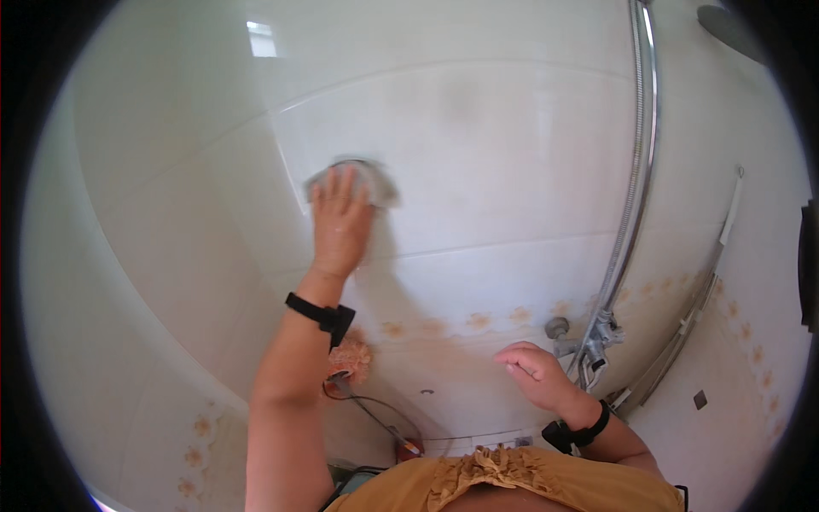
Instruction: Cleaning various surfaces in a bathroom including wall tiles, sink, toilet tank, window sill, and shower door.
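Observation:
My left hand (340, 214) presses a greyish cloth (382, 184) flat against the glossy white wall tiles (486, 153), its fingers spread over it. The cloth's edges are blurred. Lower right, my right hand (534, 374) is raised with its fingers together and bent, left of the chrome shower mixer tap (598, 342); nothing shows in it. Each wrist wears a black strap with a small black block. Below my left wrist, partly behind the forearm, is a fluffy orange mesh thing (350, 360).
A chrome riser rail (649, 128) with a metal shower hose (630, 185) runs up on the right, near a shower head (732, 32). Long thin strips (694, 307) lean at the right wall. A thin-handled tool (377, 419) stands low, left of centre.

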`<state>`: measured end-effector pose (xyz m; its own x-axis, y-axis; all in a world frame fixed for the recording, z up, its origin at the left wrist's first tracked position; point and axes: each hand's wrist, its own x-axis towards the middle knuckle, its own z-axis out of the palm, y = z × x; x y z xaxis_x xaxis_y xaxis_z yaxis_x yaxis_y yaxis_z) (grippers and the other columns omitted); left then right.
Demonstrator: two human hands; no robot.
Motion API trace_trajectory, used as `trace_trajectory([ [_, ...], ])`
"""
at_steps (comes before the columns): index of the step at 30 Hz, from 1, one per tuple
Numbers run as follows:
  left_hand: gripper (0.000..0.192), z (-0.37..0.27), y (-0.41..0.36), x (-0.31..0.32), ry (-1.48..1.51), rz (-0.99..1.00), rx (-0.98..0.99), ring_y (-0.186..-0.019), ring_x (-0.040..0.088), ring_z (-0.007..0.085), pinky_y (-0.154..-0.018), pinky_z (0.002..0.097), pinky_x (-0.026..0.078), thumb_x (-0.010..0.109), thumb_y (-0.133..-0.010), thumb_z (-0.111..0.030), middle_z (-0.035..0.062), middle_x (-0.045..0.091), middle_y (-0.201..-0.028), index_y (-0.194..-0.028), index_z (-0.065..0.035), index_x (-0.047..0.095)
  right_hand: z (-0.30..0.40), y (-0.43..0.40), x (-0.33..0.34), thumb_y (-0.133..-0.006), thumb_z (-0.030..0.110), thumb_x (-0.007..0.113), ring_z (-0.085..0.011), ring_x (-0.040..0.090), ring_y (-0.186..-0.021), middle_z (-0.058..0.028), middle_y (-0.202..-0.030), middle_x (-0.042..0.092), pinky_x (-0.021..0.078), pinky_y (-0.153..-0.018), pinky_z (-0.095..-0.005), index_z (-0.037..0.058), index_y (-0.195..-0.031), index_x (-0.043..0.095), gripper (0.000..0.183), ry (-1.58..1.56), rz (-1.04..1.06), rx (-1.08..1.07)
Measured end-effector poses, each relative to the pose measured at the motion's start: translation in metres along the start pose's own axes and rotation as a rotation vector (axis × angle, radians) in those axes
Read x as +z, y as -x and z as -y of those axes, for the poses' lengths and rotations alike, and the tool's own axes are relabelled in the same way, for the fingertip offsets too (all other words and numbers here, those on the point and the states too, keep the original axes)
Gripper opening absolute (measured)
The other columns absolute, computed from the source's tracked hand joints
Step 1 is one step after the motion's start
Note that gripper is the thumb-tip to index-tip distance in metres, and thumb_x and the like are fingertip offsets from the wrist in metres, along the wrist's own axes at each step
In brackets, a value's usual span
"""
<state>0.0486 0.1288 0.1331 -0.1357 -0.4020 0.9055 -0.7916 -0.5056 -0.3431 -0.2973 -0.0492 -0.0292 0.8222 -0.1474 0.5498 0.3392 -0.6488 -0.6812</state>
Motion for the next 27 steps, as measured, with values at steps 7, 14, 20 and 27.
trace_trajectory([
  [7, 0.039, 0.116, 0.0, -0.034, -0.019, -0.18, -0.367, -0.144, 0.027, 0.0517, -0.119, 0.0548, 0.023, 0.051, -0.101, -0.015, 0.0319, 0.032, -0.155, -0.132, 0.0085, 0.055, 0.025, -0.063, 0.033, -0.092, 0.007, 0.062, -0.0344, 0.058, -0.117, -0.0168, -0.124, 0.063, 0.0481, -0.1, -0.042, 0.0038, -0.119, 0.066, 0.027, 0.211, 0.046, -0.235],
  [14, 0.041, 0.002, -0.12, -0.001, 0.063, -0.142, 0.109, -0.142, 0.037, 0.0436, -0.117, 0.0572, 0.027, 0.062, -0.09, -0.013, 0.02, 0.046, -0.151, -0.131, -0.0057, 0.061, 0.109, -0.196, -0.007, -0.091, 0.005, 0.06, -0.0366, 0.052, -0.127, -0.0181, -0.139, 0.053, 0.0451, -0.105, -0.0421, 0.0062, -0.131, 0.059, 0.04, 0.395, -0.397, -0.622],
  [20, 0.041, -0.106, -0.119, 0.031, 0.356, -0.066, 0.314, -0.145, 0.035, 0.0398, -0.118, 0.0551, 0.026, 0.062, -0.087, -0.011, 0.0149, 0.045, -0.153, -0.128, -0.0066, 0.063, 0.063, -0.216, -0.039, -0.097, 0.01, 0.052, -0.0358, 0.05, -0.128, -0.0198, -0.139, 0.052, 0.0404, -0.11, -0.0411, 0.0003, -0.137, 0.052, 0.041, 0.276, -0.715, -0.549],
  [27, 0.045, -0.145, -0.124, 0.025, 0.338, -0.043, 0.266, -0.138, 0.044, 0.0383, -0.112, 0.05, 0.036, 0.065, -0.087, -0.009, 0.0156, 0.052, -0.146, -0.132, -0.0047, 0.057, 0.038, -0.203, -0.057, -0.098, 0.012, 0.051, -0.0391, 0.048, -0.128, -0.0218, -0.137, 0.051, 0.0378, -0.112, -0.0434, -0.0015, -0.138, 0.048, 0.042, 0.155, -0.786, -0.398],
])
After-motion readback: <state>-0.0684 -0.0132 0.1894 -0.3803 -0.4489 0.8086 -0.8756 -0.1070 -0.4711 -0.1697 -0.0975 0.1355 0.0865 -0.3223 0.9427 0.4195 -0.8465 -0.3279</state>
